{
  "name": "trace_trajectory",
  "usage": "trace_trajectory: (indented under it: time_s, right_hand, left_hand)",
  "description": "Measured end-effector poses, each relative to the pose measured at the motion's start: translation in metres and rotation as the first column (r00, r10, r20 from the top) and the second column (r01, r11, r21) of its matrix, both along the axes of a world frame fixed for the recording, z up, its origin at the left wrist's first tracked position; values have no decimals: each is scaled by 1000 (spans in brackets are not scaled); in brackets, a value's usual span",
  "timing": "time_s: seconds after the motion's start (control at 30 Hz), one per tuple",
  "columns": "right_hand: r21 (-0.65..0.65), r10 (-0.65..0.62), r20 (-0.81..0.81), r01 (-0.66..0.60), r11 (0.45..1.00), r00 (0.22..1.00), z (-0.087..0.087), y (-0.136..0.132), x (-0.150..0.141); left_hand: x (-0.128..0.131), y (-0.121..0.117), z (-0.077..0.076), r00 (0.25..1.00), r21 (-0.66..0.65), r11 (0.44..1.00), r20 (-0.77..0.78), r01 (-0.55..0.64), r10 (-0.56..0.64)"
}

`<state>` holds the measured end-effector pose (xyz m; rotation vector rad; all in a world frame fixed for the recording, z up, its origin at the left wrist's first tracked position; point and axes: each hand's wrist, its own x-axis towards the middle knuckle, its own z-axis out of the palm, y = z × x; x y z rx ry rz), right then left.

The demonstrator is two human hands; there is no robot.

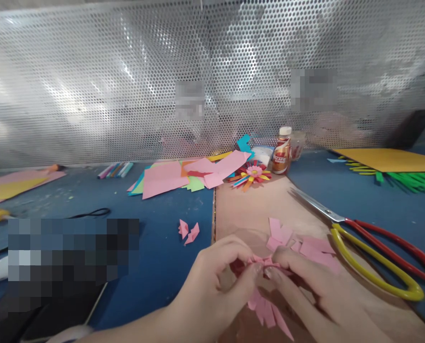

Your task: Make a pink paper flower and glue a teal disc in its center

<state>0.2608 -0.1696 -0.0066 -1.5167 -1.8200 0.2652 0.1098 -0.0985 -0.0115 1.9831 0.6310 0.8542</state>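
Note:
Between the fingertips of both hands is a small folded piece of pink paper (264, 261). My left hand (221, 271) pinches its left side and my right hand (305, 281) pinches its right side, thumbs close together. Fingers cover much of the piece. Pink paper strips (266, 309) lie on the board below my hands, and more pink paper pieces (314, 247) lie just beyond my right hand. To the left, two small folded pink pieces (192, 233) rest on the blue table. Large scissors (344, 220) with red and yellow handles lie partly open at the right.
A wooden board (244, 209) lies on the blue table (155, 276). Behind are stacked coloured papers (166, 180), a paper flower (254, 174), a brown bottle (281, 155) and markers (116, 170). Yellow card (394, 159) and green strips (416, 181) lie right. A perforated metal panel (126, 95) stands behind.

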Motion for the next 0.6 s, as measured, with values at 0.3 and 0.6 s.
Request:
trace_trajectory:
  time_s: [0.3,0.6]
  right_hand:
    - [54,117,-73,-113,992,990,-2,2,8]
    - [193,154,18,-154,969,988,12,-2,8]
  left_hand:
    - [-8,4,-5,1000,440,898,3,21,-25]
    - [-17,3,0,999,661,751,-46,17,18]
